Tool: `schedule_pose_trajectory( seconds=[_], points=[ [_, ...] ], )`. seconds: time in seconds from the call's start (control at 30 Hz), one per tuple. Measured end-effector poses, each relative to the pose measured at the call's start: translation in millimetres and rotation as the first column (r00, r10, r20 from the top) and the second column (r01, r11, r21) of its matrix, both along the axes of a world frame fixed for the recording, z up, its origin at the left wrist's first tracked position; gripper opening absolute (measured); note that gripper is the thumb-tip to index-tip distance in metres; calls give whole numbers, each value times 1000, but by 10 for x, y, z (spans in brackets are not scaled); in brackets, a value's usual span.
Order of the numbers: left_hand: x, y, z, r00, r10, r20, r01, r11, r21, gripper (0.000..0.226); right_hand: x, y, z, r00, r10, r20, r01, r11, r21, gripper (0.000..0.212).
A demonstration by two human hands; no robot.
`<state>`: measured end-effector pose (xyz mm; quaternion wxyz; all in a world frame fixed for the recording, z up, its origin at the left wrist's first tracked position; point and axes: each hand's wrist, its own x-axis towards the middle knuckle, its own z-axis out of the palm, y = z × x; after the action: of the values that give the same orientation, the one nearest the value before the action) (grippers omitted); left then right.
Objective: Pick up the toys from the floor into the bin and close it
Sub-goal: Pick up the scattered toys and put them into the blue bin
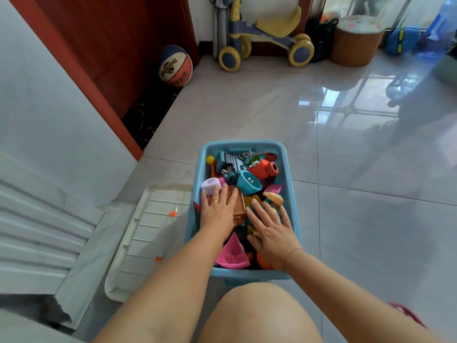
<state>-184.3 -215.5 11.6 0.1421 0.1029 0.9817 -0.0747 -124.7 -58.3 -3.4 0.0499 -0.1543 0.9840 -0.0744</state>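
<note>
We press our left hand (217, 214) and right hand (272, 233) flat on the toys (249, 184) in the bin (288, 174), fingers (254, 215) spread, pinching nothing. The lid (148, 238) lies on the floor (346, 219) just left of the bin (long axes parallel), nearer our left hand.

Our left hand (217, 211) covers much of the brown toy (240, 205), and our right hand (272, 231) hides part of the toys (249, 185). Our knee (259, 313) blocks the foot of the bin (289, 169), the lid (148, 231) loses its right edge behind it, and our forearm (346, 293) cuts off the slipper (409, 316)
</note>
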Motion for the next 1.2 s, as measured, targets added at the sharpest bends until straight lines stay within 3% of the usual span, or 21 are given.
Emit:
schedule_pose_trajectory(
  seconds=[0.17,0.3,0.37,0.53,0.6,0.67,0.73,0.77,0.83,0.93,1.0,1.2],
  points=[
    [179,-6,-84,995,-75,-72,81,993,89,84,-9,-79,74,986,-56,157,58,998,-9,58],
    [128,-129,-69,988,-120,95,96,971,219,71,-326,-232,76,945,-193,265,216,974,-62,59],
    [182,-184,-67,981,-101,164,51,957,285,66,-450,-271,43,942,-157,296,182,981,-60,60],
    [110,-315,-115,989,-19,148,-18,969,245,70,-447,-53,71,944,-6,329,53,989,-136,73],
    [118,-226,-114,998,70,7,-68,933,353,83,-336,73,82,982,-2,189,43,977,-209,66],
    [71,-85,-99,970,169,-175,-69,882,465,79,-233,116,111,992,-111,-52,89,945,-316,51],
    [-89,103,-41,955,207,-213,-66,846,528,75,-270,122,79,943,-241,-227,151,924,-352,48],
    [-186,199,-14,962,203,-181,-72,831,552,73,-342,112,67,928,-283,-242,186,916,-355,50],
    [-334,346,-20,980,162,-112,-82,851,518,66,-520,85,36,929,-302,-214,236,929,-284,55],
    [-429,432,-168,990,40,-138,9,943,332,63,-794,83,-50,954,-276,-118,263,958,-112,60],
    [-503,439,-237,990,3,-140,38,956,291,63,-963,114,-131,969,-243,-54,242,970,-24,69],
    [-762,444,-236,995,-15,-98,42,959,280,61,-1213,152,-183,977,-213,-18,214,977,13,77]
  ],
)
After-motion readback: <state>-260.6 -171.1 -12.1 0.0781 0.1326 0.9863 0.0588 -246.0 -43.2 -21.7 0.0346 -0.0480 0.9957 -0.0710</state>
